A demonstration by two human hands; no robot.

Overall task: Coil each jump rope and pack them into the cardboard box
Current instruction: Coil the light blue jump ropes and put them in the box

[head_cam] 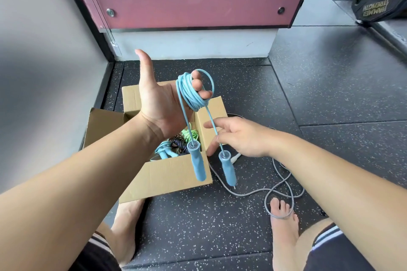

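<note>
Already some ropes (178, 143) lie in the cardboard box (171, 174); our left fingers (199, 84) curl round the blue coil (187, 92), right fingers (226, 121) pinch its strand (211, 117); the grey rope (284, 179) remains.

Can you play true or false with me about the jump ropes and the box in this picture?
1. The blue rope is wound round the fingers of the left hand. True.
2. The cardboard box has nothing in it. False: coiled ropes lie inside, blue, black and green.
3. Both blue handles hang down below the coil. True.
4. The grey rope is packed in the box. False: it lies loose on the floor.
5. The right hand holds nothing. False: it pinches a strand of the blue rope.
</note>
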